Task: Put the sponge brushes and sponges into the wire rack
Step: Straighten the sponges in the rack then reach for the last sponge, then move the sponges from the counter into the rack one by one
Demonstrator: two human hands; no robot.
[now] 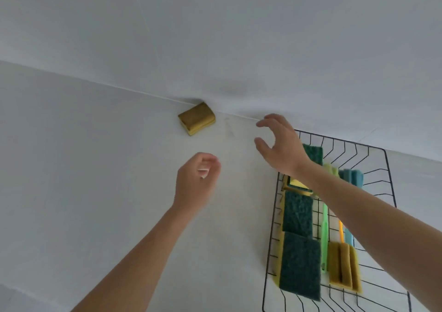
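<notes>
Head view: right hand is spread open and empty; olive-yellow sponge lies on the white surface beyond and left of its fingertips, apart. Left hand is loosely curled, empty. Wire rack, holding sponges, sits beneath the right forearm.

A lone sponge lies on the counter at the far edge, against the wall. To its right and nearer stands the wire rack, with sponges along its left side and brushes to their right. Both hands hover between sponge and rack, the right hand at the rack's far left corner.
</notes>
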